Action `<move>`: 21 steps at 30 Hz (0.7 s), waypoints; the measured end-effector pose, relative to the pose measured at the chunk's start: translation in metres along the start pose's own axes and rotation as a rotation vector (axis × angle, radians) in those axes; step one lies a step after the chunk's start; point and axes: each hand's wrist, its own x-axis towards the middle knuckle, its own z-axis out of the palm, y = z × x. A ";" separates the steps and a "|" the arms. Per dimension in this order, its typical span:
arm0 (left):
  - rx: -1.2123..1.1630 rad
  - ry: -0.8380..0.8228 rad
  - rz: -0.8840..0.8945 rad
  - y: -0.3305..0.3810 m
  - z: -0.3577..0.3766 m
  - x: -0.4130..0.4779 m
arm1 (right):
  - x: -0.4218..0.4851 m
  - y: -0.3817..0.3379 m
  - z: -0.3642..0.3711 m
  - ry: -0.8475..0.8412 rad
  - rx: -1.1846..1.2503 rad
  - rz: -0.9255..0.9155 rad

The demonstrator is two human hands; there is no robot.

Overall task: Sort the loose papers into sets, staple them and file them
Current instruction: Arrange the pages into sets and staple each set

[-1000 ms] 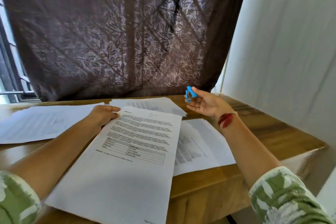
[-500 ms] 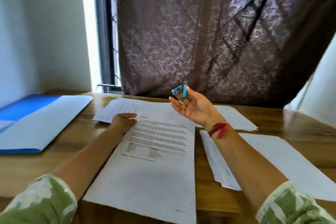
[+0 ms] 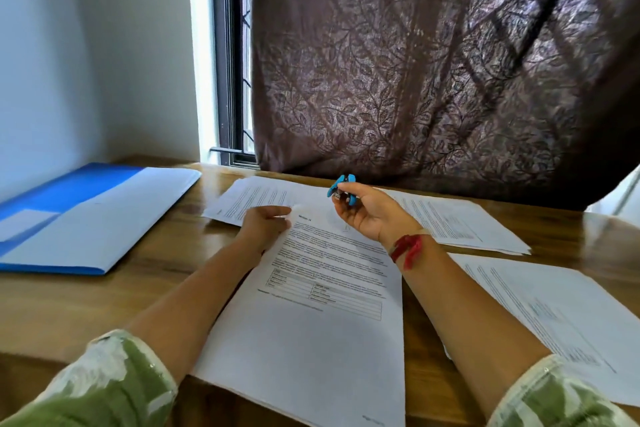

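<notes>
A printed paper set (image 3: 322, 315) lies in front of me on the wooden table (image 3: 104, 305). My left hand (image 3: 265, 225) rests on its top left corner, fingers curled over the edge. My right hand (image 3: 367, 213) hovers palm-up above the top of that set, holding a small blue stapler (image 3: 343, 185) in its fingertips. Another paper set (image 3: 249, 198) lies behind, a third (image 3: 460, 222) lies back right, and a fourth (image 3: 561, 319) lies at the right. An open blue file folder (image 3: 79, 215) lies at the left.
A dark patterned curtain (image 3: 433, 62) hangs behind the table, with a window frame (image 3: 228, 55) to its left. A white wall (image 3: 69, 45) stands at the left. The front paper set overhangs the table's near edge.
The view has swung left, bringing the blue folder and window into sight. My right hand has carried the stapler left, over the top of the front paper set. My left hand stays on the corner.
</notes>
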 end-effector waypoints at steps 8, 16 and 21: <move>0.116 0.053 0.217 -0.006 0.008 0.000 | 0.038 0.005 0.025 0.211 -0.754 -0.358; 0.245 0.129 0.408 -0.007 0.011 -0.001 | 0.057 0.029 0.036 0.270 -0.947 -0.444; 0.252 0.161 0.409 -0.008 0.011 0.001 | 0.054 0.027 0.040 0.284 -0.855 -0.495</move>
